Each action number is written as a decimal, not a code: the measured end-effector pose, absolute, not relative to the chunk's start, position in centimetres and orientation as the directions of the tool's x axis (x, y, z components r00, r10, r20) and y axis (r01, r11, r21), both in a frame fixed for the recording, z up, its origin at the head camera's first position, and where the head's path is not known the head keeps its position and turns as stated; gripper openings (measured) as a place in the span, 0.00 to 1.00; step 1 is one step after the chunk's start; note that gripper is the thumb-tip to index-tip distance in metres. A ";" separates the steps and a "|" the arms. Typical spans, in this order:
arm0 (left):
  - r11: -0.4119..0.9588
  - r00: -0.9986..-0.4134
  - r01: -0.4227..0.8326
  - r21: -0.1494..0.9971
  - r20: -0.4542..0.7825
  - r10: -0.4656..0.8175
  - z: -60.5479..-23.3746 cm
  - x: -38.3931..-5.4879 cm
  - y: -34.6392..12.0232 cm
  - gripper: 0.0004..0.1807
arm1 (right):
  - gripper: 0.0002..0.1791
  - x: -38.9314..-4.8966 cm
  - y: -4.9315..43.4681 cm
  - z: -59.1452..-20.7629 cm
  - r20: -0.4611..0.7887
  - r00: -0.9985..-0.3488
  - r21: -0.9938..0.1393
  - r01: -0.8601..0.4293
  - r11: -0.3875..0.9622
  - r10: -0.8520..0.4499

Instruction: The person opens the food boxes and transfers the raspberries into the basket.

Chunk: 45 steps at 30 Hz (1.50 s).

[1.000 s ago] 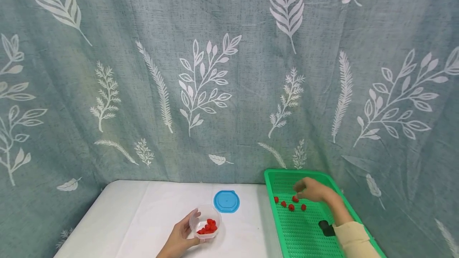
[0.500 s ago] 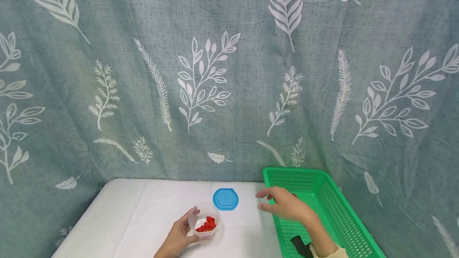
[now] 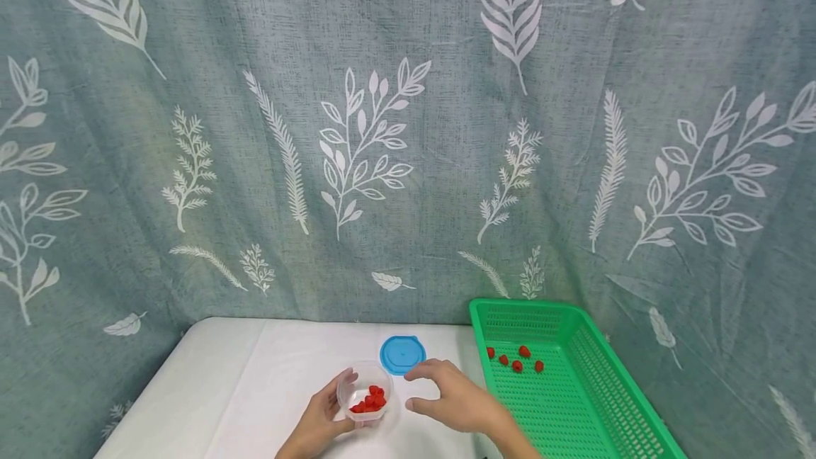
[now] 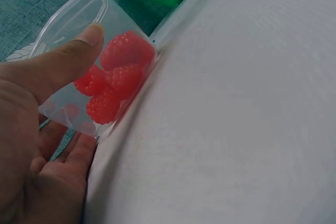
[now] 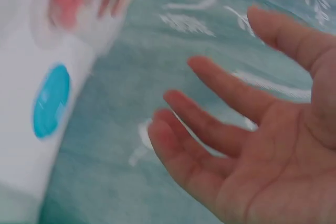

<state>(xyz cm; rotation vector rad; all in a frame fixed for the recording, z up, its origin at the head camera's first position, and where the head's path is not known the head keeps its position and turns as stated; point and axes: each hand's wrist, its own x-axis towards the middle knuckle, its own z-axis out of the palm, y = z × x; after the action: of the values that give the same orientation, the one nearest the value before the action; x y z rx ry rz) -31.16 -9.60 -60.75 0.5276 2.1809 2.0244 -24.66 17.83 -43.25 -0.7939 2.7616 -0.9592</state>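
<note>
My left hand [image 3: 320, 422] holds a clear plastic container [image 3: 349, 401], thumb on the near side and fingers round the far side. Several red raspberries [image 4: 126, 80] lie in the bottom of the container, which stands on the white table. Just to the right of it, my right hand [image 3: 451, 397] hovers apart from it, fingers spread and slightly bent. In the right wrist view its palm and fingers hold nothing. A blue lid [image 3: 403, 355] lies flat on the table behind the container, close to the right fingertips.
A green perforated basket [image 3: 548, 416] stands at the table's right side, with several raspberries [image 3: 518, 367] toward its far end. Behind the table hangs a green-grey curtain [image 3: 408, 261] with white leaf patterns. White cloth [image 3: 255, 388] covers the tabletop.
My right hand has moved left from above the basket, over its rim, to beside the container. The raspberries in the basket show again. My left hand and the container stay in place.
</note>
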 end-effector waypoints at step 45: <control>-0.008 -0.906 0.194 0.981 0.182 0.383 -60.5 -30.8 -9.9 0.51 | 0.11 -32.6 9.2 -54.6 -0.015 -0.950 -0.789 -0.180 0.587 -0.312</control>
<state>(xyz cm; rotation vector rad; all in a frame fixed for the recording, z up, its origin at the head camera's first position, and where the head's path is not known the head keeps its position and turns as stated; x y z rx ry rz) -30.81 -9.90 -60.51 0.6197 2.1094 2.0445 -32.64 9.21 -54.56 -0.4160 2.6607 -1.2962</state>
